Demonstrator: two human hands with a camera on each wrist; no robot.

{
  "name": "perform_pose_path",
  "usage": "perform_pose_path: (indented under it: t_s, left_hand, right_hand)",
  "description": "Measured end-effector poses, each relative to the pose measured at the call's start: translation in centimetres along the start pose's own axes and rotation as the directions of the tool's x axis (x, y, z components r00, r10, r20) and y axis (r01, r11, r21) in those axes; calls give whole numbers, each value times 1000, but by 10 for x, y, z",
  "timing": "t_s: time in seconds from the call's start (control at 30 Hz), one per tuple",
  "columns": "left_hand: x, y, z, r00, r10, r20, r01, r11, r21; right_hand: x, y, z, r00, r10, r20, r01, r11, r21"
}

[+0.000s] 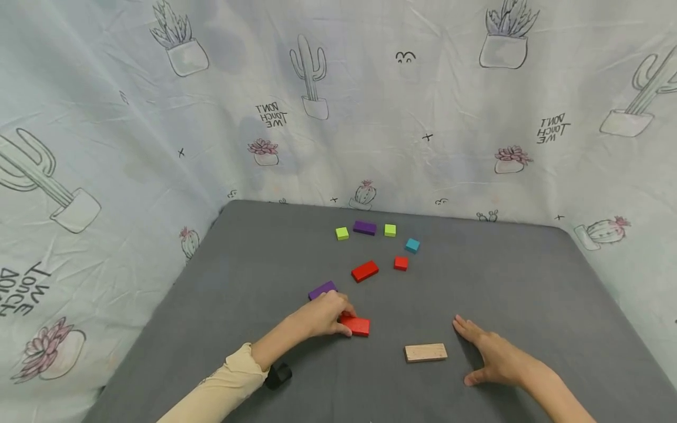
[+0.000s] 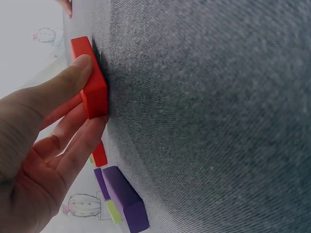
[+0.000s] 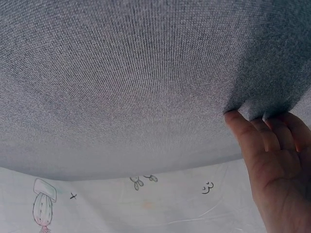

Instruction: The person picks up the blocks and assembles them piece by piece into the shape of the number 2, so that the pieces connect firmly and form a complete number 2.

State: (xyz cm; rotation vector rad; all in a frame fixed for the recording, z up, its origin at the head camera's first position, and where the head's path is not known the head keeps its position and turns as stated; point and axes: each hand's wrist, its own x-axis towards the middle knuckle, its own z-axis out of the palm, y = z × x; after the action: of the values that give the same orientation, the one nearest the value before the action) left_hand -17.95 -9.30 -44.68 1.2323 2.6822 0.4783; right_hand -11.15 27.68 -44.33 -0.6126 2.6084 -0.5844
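With thumb and fingers, my left hand (image 1: 324, 315) pinches a red rectangular block (image 1: 357, 326) on the grey cloth. In the left wrist view the thumb lies across the top of the red block (image 2: 92, 80), and the fingers are on its far side. Just behind that hand sits a purple block (image 1: 322, 289), partly covered by it. My right hand (image 1: 497, 355) rests on the cloth with fingers extended and holds nothing. A plain wooden block (image 1: 425, 352) lies to its left, apart from it. The right wrist view has the fingertips (image 3: 234, 116) touching the cloth.
Farther back are another red block (image 1: 365, 271), a small red block (image 1: 401, 263), a blue block (image 1: 412, 245), two lime blocks (image 1: 342, 233) and a second purple block (image 1: 365, 227). A patterned curtain (image 1: 370, 117) hangs behind the grey tabletop (image 1: 508, 264).
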Motion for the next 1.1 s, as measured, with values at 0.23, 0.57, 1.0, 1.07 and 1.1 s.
perform_pose_path:
  t_s: [0.23, 0.57, 1.0, 1.07, 1.1]
  left_hand:
    - [1, 0, -1, 1000, 7, 15, -7, 1000, 12]
    - [6, 5, -1, 998, -66, 13, 66, 998, 24]
    - [9, 7, -2, 991, -133, 35, 134, 990, -48]
    - [9, 7, -3, 990, -133, 37, 135, 990, -48]
    - [9, 7, -3, 991, -132, 37, 133, 990, -46]
  right_hand:
    - [2, 1, 0, 1000, 8, 7, -8, 1000, -6]
    - [3, -14, -6, 995, -96, 22, 96, 995, 2]
    - [24, -41, 13, 958, -274, -82, 257, 950, -176]
    - [28, -41, 13, 955, -288, -72, 269, 942, -198]
    - [30, -42, 13, 951, -300, -68, 282, 938, -204]
